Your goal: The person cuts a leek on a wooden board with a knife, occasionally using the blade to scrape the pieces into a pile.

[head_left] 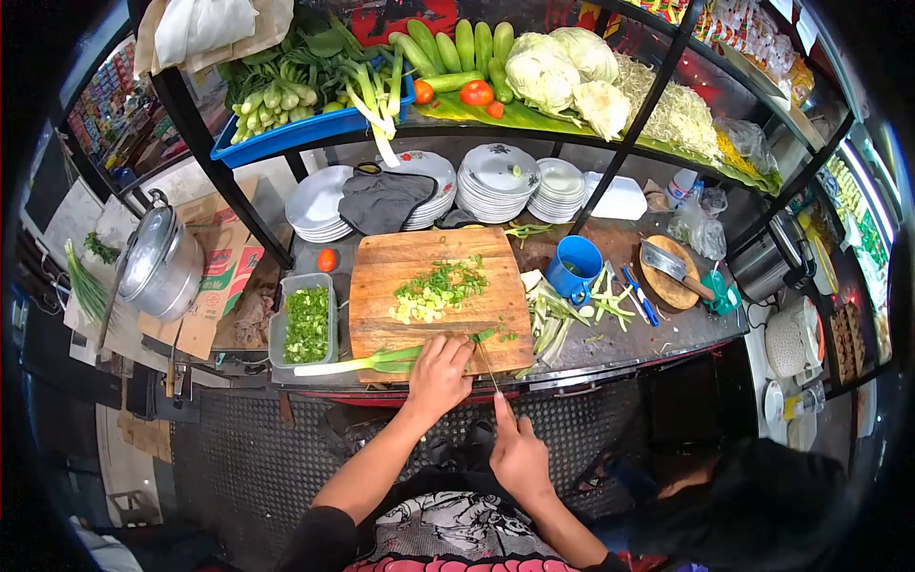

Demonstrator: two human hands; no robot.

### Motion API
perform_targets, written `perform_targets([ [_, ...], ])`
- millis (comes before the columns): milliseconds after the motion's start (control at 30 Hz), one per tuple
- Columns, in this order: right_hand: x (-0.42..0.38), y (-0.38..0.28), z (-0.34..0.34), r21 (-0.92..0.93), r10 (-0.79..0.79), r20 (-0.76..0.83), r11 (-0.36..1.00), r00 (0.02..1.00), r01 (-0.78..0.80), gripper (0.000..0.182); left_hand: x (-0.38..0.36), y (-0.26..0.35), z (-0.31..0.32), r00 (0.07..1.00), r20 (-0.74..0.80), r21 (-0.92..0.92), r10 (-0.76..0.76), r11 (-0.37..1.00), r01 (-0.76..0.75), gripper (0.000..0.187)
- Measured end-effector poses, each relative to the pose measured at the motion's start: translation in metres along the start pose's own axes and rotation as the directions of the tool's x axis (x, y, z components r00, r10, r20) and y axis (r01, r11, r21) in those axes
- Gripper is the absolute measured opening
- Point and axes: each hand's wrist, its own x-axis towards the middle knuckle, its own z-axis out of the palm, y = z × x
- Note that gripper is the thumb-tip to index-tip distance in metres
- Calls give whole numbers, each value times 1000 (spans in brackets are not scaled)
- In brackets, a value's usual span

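My left hand (440, 373) presses a leek (376, 361) down on the wooden cutting board (381, 267), its fingers curled together over the green part. The white end of the leek reaches left past the board. In my right hand (519, 458) is a knife (488, 367), its blade just right of my left fingertips, by the cut green end. Chopped green and pale pieces (438, 291) lie spread over the board's middle. Beside the board on the left, a clear container (309, 327) holds chopped greens.
Right of the board are a blue mug (574, 270), leek trimmings (551, 324) and a cleaver (677, 267) on a round board. Stacked plates (496, 181) stand behind. A shelf overhead bears vegetables. A pot (160, 262) stands left; a person in dark clothing (762, 505) is at lower right.
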Motion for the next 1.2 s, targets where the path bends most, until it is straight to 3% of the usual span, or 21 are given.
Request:
perform_targets([
  [67,-20,2,-7,-44,-3,6,999,1000,3,77,0,0,-1,1000,6,5,4,1000,-4,55],
  [200,-29,-7,-35,166,67,-4,984,998,-65,63,0,0,0,1000,-16,9,11,1000,-11,53],
  [333,-9,-6,-18,166,-9,-92,986,996,24,64,1,1,1,1000,-13,12,3,1000,-3,51],
  [433,8,-7,-4,124,9,-46,992,999,-3,65,1,0,-1,1000,-16,11,7,1000,-7,50],
  [467,11,-5,0,120,-36,-63,992,997,43,74,1,0,-1,1000,-21,6,5,1000,-5,50],
  [767,16,-11,2,183,-7,-83,983,997,22,67,0,0,3,999,-50,-14,-10,1000,9,49],
  [1200,24,-12,7,77,15,-38,997,999,-12,71,3,3,-4,1000,-8,-28,-19,999,19,51],
])
